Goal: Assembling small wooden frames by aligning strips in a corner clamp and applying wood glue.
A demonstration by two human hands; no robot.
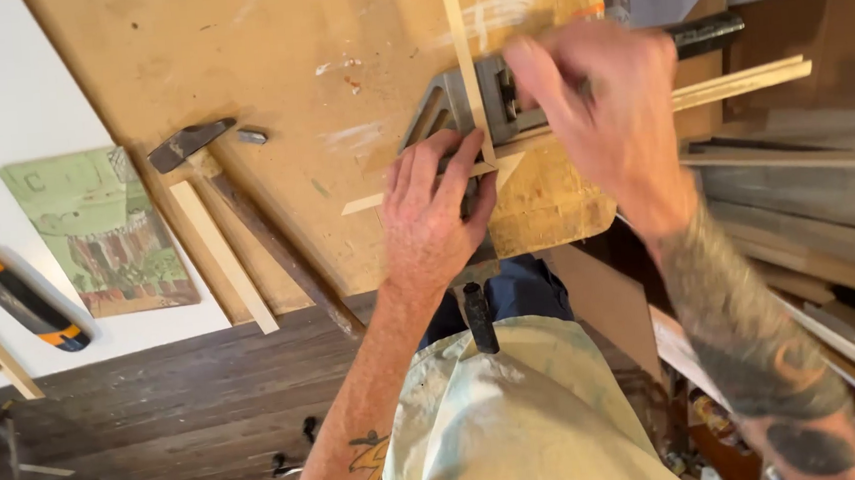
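The left hand (436, 214) lay flat, fingers spread, pressing a thin wooden strip (429, 185) down onto the desk (275, 70) near its front edge; nothing was enclosed in that grip, so the strip was kept from shifting by pressure alone. A grey metal corner clamp (459, 112) sat at the front right corner, seating a second strip (462, 57) square to the first. The right hand (604, 107) was closed about the clamp's screw body, apparently turning it, though motion blur obscured the fingers. Its black handle (709, 35) projected past the right edge. A hammer (245, 208) lay towards the left edge, beside a loose offcut (223, 254).
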